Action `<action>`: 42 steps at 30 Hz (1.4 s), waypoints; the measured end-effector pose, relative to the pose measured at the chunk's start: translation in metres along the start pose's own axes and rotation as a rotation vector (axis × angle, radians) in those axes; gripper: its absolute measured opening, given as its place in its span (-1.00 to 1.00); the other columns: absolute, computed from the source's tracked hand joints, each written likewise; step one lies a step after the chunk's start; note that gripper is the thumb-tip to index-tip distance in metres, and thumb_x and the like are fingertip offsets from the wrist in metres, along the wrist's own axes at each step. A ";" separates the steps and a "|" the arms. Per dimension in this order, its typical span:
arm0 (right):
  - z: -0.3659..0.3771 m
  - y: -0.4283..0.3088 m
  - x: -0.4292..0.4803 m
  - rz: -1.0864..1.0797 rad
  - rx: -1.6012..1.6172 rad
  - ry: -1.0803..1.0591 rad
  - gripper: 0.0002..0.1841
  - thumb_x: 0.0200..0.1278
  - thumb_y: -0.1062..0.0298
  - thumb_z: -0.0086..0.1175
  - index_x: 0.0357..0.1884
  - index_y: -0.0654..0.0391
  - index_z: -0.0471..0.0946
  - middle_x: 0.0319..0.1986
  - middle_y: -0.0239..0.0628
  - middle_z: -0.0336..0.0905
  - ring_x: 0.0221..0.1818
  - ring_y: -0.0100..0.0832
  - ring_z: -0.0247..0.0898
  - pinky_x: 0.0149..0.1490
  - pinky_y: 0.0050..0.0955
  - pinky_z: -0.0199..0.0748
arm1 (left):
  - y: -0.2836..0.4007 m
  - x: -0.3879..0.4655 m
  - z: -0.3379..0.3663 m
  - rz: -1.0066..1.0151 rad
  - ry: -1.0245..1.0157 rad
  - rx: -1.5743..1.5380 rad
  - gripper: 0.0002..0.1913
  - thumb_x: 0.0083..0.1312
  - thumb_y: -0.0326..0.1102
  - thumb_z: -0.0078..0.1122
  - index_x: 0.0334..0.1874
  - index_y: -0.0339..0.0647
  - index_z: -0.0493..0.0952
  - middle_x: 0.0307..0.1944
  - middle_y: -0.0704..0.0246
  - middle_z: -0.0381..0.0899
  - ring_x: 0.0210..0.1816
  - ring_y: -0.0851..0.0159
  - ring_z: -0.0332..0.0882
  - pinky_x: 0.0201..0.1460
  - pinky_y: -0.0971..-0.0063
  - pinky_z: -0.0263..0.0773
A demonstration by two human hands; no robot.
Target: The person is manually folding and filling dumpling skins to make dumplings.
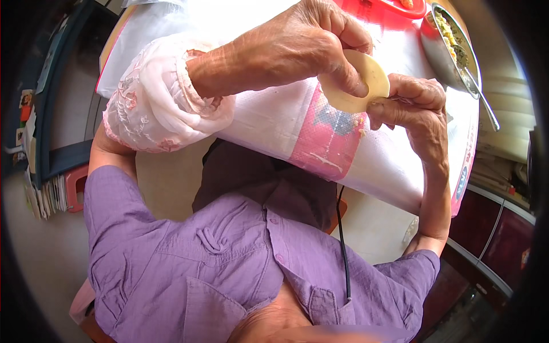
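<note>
A thin round pale-yellow dough wrapper is held up between my two hands above the table's near edge. My left hand, its wrist in a sheer white sleeve cover with pink embroidery, presses its thumb on the wrapper's face. The left fingers are partly hidden behind it. With thumb and fingers, my right hand pinches the wrapper's right edge. Below the wrapper, small yellowish crumbs cling to the pink printed patch of the white woven plastic cover.
At the back right stands a metal bowl of chopped yellow and green filling, a metal spoon leaning out over its rim. A red plastic tray lies at the top edge. A dark cord hangs before my shirt.
</note>
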State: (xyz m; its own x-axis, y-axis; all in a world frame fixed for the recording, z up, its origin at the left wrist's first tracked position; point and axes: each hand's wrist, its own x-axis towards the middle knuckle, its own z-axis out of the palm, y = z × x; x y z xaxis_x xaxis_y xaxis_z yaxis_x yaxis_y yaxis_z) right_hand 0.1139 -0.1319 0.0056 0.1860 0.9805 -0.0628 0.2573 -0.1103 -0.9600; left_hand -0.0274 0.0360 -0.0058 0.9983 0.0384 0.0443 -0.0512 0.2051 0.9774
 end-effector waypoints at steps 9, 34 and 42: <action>-0.001 -0.009 0.001 0.074 0.005 -0.014 -0.85 -0.01 0.45 0.29 -0.45 0.33 0.62 -0.65 -0.30 0.52 -0.57 -0.57 0.43 -0.44 -0.60 0.32 | -0.001 0.000 -0.002 0.015 -0.017 0.040 -0.93 0.09 -0.52 0.23 -0.37 -0.34 0.62 -0.49 0.52 0.55 -0.42 0.60 0.36 -0.34 0.70 0.27; -0.003 -0.004 0.003 0.109 -0.002 -0.022 -0.83 -0.01 0.42 0.30 -0.44 0.33 0.61 -0.64 -0.31 0.50 -0.55 -0.58 0.42 -0.40 -0.60 0.35 | -0.002 0.000 -0.002 0.005 -0.061 0.028 -0.90 0.06 -0.56 0.21 -0.38 -0.36 0.65 -0.54 0.50 0.55 -0.46 0.62 0.34 -0.39 0.71 0.26; 0.004 -0.004 0.003 -0.056 -0.067 0.007 -0.82 0.00 0.43 0.30 -0.42 0.36 0.60 -0.62 -0.29 0.51 -0.57 -0.54 0.41 -0.46 -0.59 0.32 | 0.001 -0.001 0.000 -0.039 -0.056 0.017 -0.90 0.07 -0.56 0.20 -0.36 -0.34 0.65 -0.52 0.49 0.58 -0.46 0.61 0.36 -0.37 0.72 0.27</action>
State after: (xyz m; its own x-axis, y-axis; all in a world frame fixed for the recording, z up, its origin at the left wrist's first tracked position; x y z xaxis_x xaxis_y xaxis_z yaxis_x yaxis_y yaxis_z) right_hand 0.1101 -0.1277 0.0082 0.1763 0.9843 -0.0070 0.3307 -0.0659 -0.9414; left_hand -0.0283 0.0357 -0.0052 0.9995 -0.0246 0.0173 -0.0123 0.1890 0.9819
